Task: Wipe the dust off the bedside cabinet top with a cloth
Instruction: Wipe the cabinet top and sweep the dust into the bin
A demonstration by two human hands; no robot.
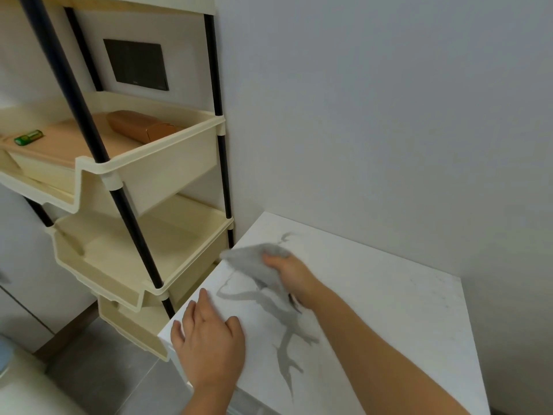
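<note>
The bedside cabinet top [389, 310] is white marble-look with grey streaks and sits against the wall at lower right. My right hand [291, 275] grips a crumpled grey cloth [254, 259] and presses it on the top near its far left edge. My left hand [209, 342] lies flat with fingers spread on the cabinet's near left corner, holding nothing.
A cream plastic shelf rack [143, 178] with black poles stands just left of the cabinet, nearly touching it. Its upper tray holds a brown case [134, 125] and a green tube [28, 136]. Grey floor tiles [104, 369] lie below. The wall [389, 115] bounds the cabinet behind.
</note>
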